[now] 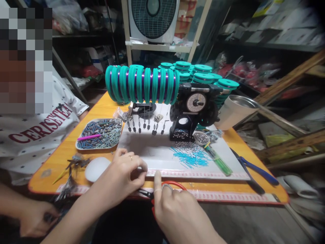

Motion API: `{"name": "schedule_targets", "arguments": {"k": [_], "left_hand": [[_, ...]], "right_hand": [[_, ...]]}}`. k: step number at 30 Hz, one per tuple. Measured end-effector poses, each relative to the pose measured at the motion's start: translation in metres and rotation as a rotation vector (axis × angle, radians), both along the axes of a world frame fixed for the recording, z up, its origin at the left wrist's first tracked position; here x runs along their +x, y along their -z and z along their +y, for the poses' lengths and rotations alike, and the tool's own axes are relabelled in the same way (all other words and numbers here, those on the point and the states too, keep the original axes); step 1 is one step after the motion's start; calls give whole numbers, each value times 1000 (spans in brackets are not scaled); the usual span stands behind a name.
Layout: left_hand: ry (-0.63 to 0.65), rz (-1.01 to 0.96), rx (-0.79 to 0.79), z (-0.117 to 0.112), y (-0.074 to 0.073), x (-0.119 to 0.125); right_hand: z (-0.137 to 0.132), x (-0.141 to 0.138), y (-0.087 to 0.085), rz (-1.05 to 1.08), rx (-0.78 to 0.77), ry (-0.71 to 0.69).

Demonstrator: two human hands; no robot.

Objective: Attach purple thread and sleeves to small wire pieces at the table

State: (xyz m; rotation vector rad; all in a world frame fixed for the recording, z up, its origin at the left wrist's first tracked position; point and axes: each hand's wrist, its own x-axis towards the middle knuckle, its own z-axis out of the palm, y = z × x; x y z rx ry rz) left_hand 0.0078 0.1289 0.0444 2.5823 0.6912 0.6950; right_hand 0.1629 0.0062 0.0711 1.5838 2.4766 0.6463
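Head view, left hand: the left hand [122, 178] rests at the near edge of the orange wooden table [101, 110], fingers curled and pinched together at the tips over the front edge of the white work mat [152, 149]; whether anything sits in the pinch cannot be told.
Head view, right hand: the right hand [177, 210] is closed on the red-handled scissors [162, 189], forefinger stretched forward onto the mat's edge; the dark blades point left, under the left hand.
Scissors position: at the near edge of the table, middle, touching both hands' area.
Near left corner: a white oval dish [95, 168] just beside the left hand; a metal tray of small blue and grey tubes [101, 134] behind it, a pink stick lying on it.
Mat: loose turquoise tubes [189, 156], a green-handled tool [219, 162].
Far edge: a row of teal winding spools [142, 84] on a black dial machine [195, 108].
Right edge: blue-handled pliers [256, 169].
Other person: seated at the left side in a white printed shirt [38, 135], a hand [35, 220] below the table's corner.
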Motion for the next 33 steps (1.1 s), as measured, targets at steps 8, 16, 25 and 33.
{"name": "schedule_targets", "arguments": {"k": [8,16,25,33], "left_hand": [[17,-7,-9,0,2,-2],[-6,-8,-6,1,5,2],[-110,-375,-154,-33,-2,-5],[-149,-610,-344,-63,8,0]], "right_hand": [[-1,-2,0,-25,-3,20],[-1,2,0,18,-65,42],[-34,33,50,1076,-81,11],[-32,5,59,1232,-35,11]]}}
